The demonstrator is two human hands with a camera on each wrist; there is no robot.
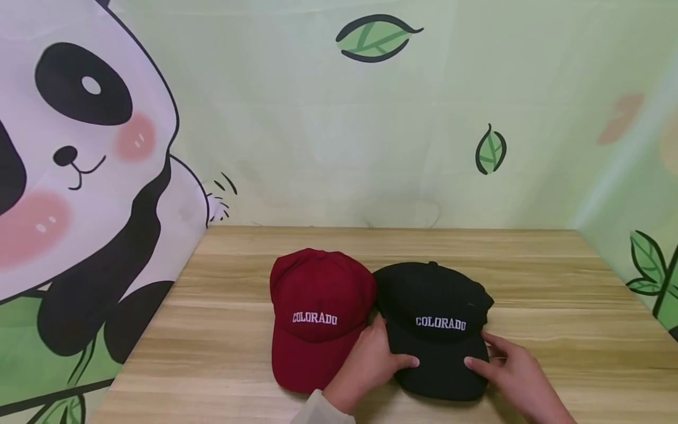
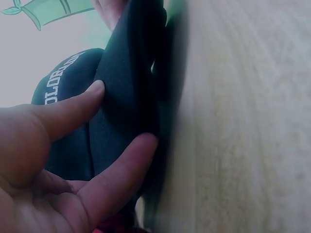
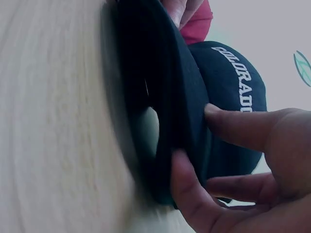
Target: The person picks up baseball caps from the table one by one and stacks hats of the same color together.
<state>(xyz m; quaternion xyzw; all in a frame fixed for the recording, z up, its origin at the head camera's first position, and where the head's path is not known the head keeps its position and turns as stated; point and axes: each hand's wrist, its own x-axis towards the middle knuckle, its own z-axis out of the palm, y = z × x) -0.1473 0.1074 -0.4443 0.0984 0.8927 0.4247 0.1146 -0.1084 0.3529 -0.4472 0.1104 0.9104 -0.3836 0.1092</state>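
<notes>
A black baseball cap (image 1: 424, 291) with white COLORADO lettering sits on the wooden table, its brim toward me. My left hand (image 1: 375, 356) pinches the left side of the brim, thumb on top and fingers at the edge. On the opposite side, my right hand (image 1: 516, 371) grips the brim in the same way. Both wrist views show the brim (image 3: 187, 102) slightly off the tabletop at its front. A dark red baseball cap (image 1: 320, 282) with the same lettering lies directly to the left, against the black one. My left forearm partly covers the red cap's brim.
The wooden table (image 1: 212, 330) runs back to a pale green cloth backdrop (image 1: 296, 147) printed with leaves. A large printed panda (image 1: 153, 35) covers the cloth on the left. More cloth with leaf prints borders the table's right side.
</notes>
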